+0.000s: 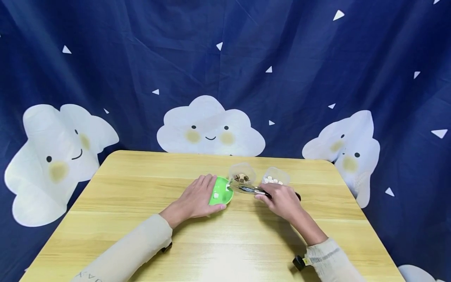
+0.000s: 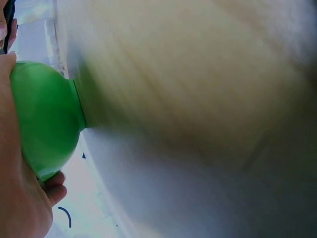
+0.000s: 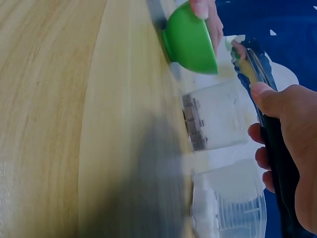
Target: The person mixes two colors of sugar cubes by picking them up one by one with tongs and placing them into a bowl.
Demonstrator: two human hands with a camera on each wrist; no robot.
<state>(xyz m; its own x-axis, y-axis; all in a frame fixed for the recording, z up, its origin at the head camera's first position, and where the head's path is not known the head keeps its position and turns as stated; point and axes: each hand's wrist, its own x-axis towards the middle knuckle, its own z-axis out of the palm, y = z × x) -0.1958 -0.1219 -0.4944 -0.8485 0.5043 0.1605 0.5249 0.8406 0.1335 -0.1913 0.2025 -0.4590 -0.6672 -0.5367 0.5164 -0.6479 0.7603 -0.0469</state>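
My left hand [image 1: 198, 199] grips a small green bowl [image 1: 219, 187] on the table, fingers behind it and thumb at its near side. In the left wrist view the bowl [image 2: 47, 119] stands on its foot, its side against the hand. A white cube [image 1: 216, 195] lies inside. Kitchen tongs [image 1: 248, 189] with black handles are in my right hand [image 1: 282, 200], their metal tips over the bowl's right rim. Another white cube [image 1: 228, 187] shows at those tips; whether they pinch it I cannot tell. The right wrist view has thumb and fingers wrapped round the tongs [image 3: 263, 74].
Behind the tongs stand two clear plastic containers. The left container [image 1: 243, 167] holds brown and tan cubes [image 1: 241, 178]; white cubes [image 1: 271, 180] lie in the right container [image 1: 278, 172]. A blue cloud-patterned curtain [image 1: 296, 90] hangs behind the wooden table [image 1: 141, 172].
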